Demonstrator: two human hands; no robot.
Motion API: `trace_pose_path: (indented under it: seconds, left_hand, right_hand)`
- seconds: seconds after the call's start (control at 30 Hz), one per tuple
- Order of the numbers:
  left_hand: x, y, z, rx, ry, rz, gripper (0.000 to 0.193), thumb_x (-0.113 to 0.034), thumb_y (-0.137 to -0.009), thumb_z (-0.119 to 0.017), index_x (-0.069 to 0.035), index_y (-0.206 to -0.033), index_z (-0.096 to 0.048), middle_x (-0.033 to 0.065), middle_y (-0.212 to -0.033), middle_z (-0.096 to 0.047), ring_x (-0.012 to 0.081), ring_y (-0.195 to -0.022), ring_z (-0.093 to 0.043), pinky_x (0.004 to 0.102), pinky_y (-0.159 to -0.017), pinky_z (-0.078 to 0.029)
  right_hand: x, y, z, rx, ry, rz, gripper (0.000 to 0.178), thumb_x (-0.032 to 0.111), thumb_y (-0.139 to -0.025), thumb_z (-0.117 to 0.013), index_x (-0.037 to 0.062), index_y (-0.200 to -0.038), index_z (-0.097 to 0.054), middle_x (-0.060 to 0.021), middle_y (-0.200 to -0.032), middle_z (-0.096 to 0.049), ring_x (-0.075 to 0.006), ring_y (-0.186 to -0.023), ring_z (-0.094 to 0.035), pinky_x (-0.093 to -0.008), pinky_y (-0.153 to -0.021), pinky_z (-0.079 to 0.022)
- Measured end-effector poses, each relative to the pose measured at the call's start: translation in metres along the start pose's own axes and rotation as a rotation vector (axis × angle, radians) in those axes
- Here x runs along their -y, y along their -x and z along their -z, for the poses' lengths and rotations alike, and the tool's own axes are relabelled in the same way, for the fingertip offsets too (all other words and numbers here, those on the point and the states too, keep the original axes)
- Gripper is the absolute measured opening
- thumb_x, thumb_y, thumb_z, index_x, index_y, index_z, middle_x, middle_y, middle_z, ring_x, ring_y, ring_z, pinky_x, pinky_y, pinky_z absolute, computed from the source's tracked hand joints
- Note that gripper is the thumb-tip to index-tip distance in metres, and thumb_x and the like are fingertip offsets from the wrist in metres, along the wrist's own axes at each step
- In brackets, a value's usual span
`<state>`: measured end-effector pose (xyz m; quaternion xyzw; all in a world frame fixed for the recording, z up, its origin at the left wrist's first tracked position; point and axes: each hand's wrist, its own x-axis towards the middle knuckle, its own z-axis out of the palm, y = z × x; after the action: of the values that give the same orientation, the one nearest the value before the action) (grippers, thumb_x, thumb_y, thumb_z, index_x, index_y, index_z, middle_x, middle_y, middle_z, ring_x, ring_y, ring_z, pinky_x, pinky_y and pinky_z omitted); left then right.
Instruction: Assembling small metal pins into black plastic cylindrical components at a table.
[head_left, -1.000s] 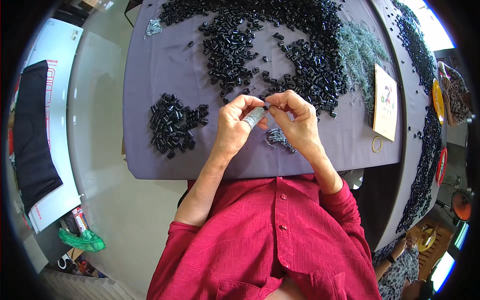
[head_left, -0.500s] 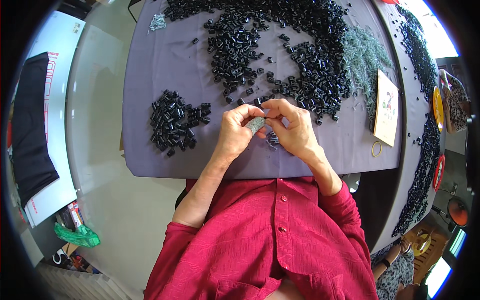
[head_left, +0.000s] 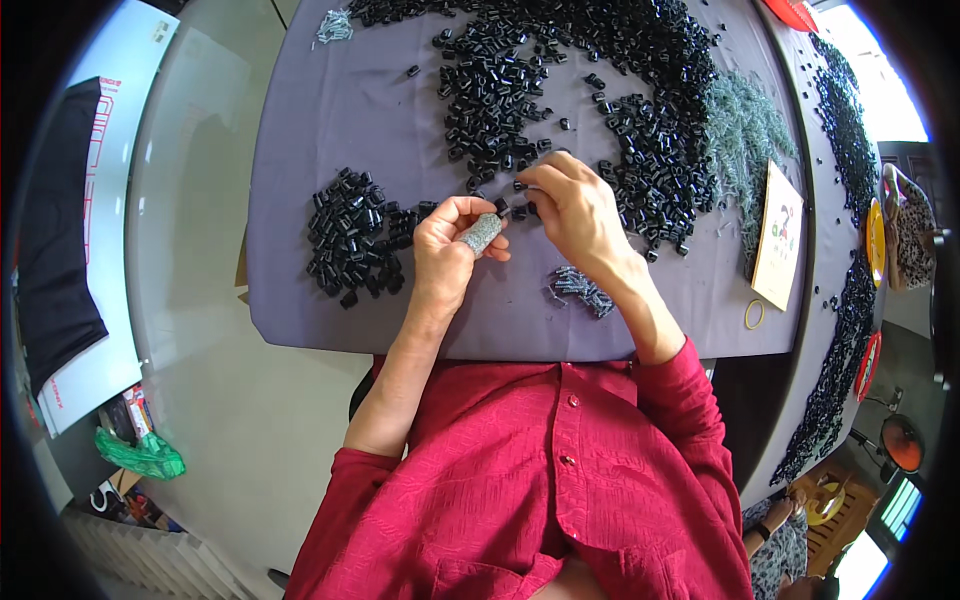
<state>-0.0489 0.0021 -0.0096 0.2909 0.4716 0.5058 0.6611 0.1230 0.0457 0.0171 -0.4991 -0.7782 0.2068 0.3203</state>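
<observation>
My left hand (head_left: 442, 255) is closed, thumb and fingers pinching a small black cap-like piece (head_left: 502, 208). A grey speckled sleeve (head_left: 482, 233) covers its thumb. Farther right, my right hand (head_left: 585, 215) has its thumb and index finger closed around another small black piece (head_left: 520, 185), at the near edge of a large heap of such black pieces (head_left: 500, 85). Below the right wrist lies a small pile of grey screw-like pins (head_left: 582, 292). A separate heap of black pieces (head_left: 350, 235) sits to the left of my left hand.
Grey-green small parts (head_left: 745, 125) are heaped at the right of the cloth-covered table (head_left: 310, 110), beside a booklet (head_left: 778, 240) and a yellow ring (head_left: 754, 314). Another table (head_left: 800, 425) with black pieces adjoins at right; a person's arm (head_left: 778, 515) shows beyond it.
My hands have moved apart. The right hand went up and right to the large heap and now pinches a black piece, uncovering the pin pile. The left hand moved slightly left.
</observation>
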Motion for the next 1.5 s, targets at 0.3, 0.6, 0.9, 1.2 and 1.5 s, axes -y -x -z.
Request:
trace_pose_path:
  seconds: [0.3,0.6,0.9,1.2,1.5]
  left_hand:
    - [0.004,0.000,0.000,-0.011,0.033,-0.026,0.014,0.005,-0.088,-0.059,0.002,-0.101,-0.062,0.0136,-0.088,-0.068,0.0168,-0.067,-0.067,0.0307,-0.061,-0.060]
    - [0.002,0.000,-0.012,-0.023,0.055,0.001,0.013,0.004,-0.088,-0.059,0.002,-0.101,-0.061,0.0135,-0.088,-0.067,0.0178,-0.069,-0.068,0.0317,-0.062,-0.061]
    - [-0.002,0.005,-0.030,0.060,-0.033,-0.052,0.014,0.006,-0.089,-0.056,0.002,-0.102,-0.061,0.0099,-0.087,-0.066,0.0152,-0.070,-0.067,0.0296,-0.064,-0.059]
    - [0.004,0.010,-0.034,0.043,-0.312,-0.225,0.015,0.009,-0.088,-0.057,0.003,-0.101,-0.062,0.0074,-0.087,-0.067,0.0119,-0.071,-0.066,0.0272,-0.064,-0.058]
    - [0.005,0.012,-0.032,-0.033,-0.344,-0.167,0.026,0.011,-0.089,-0.054,0.004,-0.111,-0.064,0.0098,-0.094,-0.069,0.0117,-0.075,-0.066,0.0254,-0.067,-0.058]
  right_hand:
    - [-0.003,-0.017,-0.014,0.122,0.269,0.189,0.019,0.000,-0.076,-0.057,0.0001,-0.093,-0.066,-0.0126,-0.081,-0.057,-0.0318,-0.077,-0.059,-0.0395,-0.071,-0.050]
    - [0.010,0.013,0.009,0.041,-0.528,-0.499,0.018,0.002,-0.092,-0.056,-0.0021,-0.109,-0.061,-0.0117,-0.090,-0.066,-0.0166,-0.076,-0.065,-0.0294,-0.070,-0.053]
    - [0.012,0.038,0.005,-0.139,-0.863,-0.554,0.015,0.002,-0.089,-0.064,-0.0037,-0.104,-0.062,-0.0053,-0.088,-0.067,-0.0090,-0.079,-0.063,-0.0240,-0.075,-0.052]
    - [0.011,0.048,-0.001,-0.071,-0.785,-0.579,0.012,0.002,-0.086,-0.067,-0.0010,-0.097,-0.066,0.0004,-0.076,-0.065,-0.0037,-0.071,-0.058,-0.0205,-0.063,-0.046]
    - [0.016,0.054,-0.011,-0.132,-0.595,-0.439,0.017,0.003,-0.083,-0.068,-0.0003,-0.100,-0.067,-0.0068,-0.077,-0.069,-0.0112,-0.067,-0.064,-0.0262,-0.062,-0.050]
